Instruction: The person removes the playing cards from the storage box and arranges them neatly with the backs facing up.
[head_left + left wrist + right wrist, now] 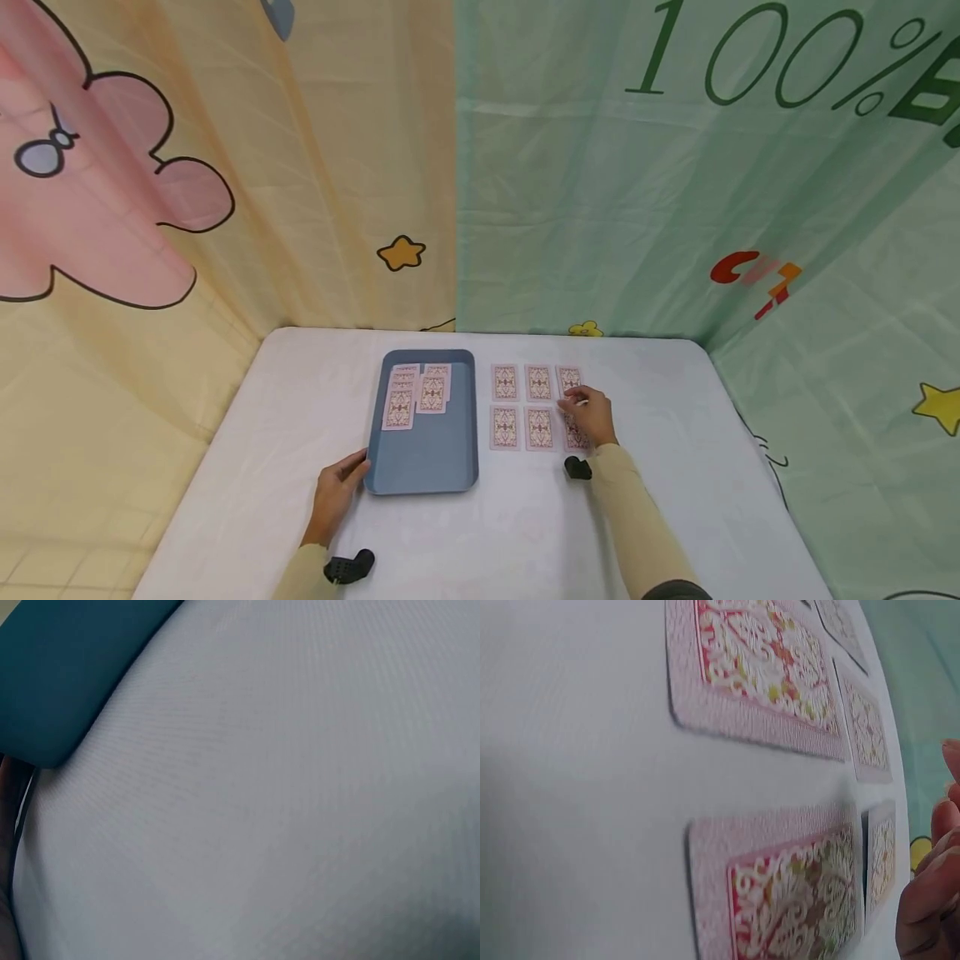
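A blue-grey tray [422, 467] lies left of centre on the table, with several patterned playing cards [399, 410] overlapping in two columns in its upper half. My left hand [335, 498] holds the tray's lower left edge; in the left wrist view only the tray corner [52, 690] and a sliver of that hand show. Right of the tray, more face-down cards [539, 428] lie in two rows of three. My right hand [591, 415] is over the rightmost column, fingertips near the upper card [568, 377], partly covering the lower one. No card shows between the bent right fingers [930, 892].
A white cloth covers the table [525, 533]. Printed curtains [360, 167] hang behind and along both sides of it. A black wrist device [349, 567] is by the left sleeve, another [577, 468] by the right.
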A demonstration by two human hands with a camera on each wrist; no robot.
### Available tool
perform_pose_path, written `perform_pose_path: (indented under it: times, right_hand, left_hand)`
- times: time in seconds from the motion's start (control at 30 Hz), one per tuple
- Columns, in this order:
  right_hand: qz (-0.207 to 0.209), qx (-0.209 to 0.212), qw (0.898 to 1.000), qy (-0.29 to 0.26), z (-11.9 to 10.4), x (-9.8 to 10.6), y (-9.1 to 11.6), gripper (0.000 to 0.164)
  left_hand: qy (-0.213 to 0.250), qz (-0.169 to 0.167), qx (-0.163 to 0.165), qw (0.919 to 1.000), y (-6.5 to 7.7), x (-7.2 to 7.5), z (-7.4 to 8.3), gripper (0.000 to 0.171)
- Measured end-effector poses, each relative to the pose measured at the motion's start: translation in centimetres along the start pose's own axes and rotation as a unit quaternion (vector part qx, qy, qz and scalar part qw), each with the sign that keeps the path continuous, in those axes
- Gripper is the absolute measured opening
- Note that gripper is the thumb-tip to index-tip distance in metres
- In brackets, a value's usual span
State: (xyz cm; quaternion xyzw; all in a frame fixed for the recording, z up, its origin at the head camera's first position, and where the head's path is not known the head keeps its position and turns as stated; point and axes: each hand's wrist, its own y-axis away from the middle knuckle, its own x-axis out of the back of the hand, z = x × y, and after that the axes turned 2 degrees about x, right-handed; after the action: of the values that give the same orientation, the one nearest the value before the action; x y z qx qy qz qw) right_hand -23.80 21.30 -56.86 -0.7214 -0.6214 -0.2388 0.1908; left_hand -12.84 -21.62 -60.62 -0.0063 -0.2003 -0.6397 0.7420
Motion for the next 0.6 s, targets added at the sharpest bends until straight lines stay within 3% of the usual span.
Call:
perform_pose_path:
  times: [0.2, 0.6]
  right_hand:
    - [-0.021, 0.015, 1.000, -0.012, -1.9, -2.3, -0.2, 0.019]
    - [-0.042, 0.112, 0.990, -0.072, -5.6, -7.0, -0.5, 0.015]
  left_hand:
    - [-0.002, -0.002, -0.001, 1.0000, -0.1, 0.1, 0.0, 0.039]
    - [0.003, -0.004, -0.012, 0.9999, 0.0, 0.1, -0.1, 0.039]
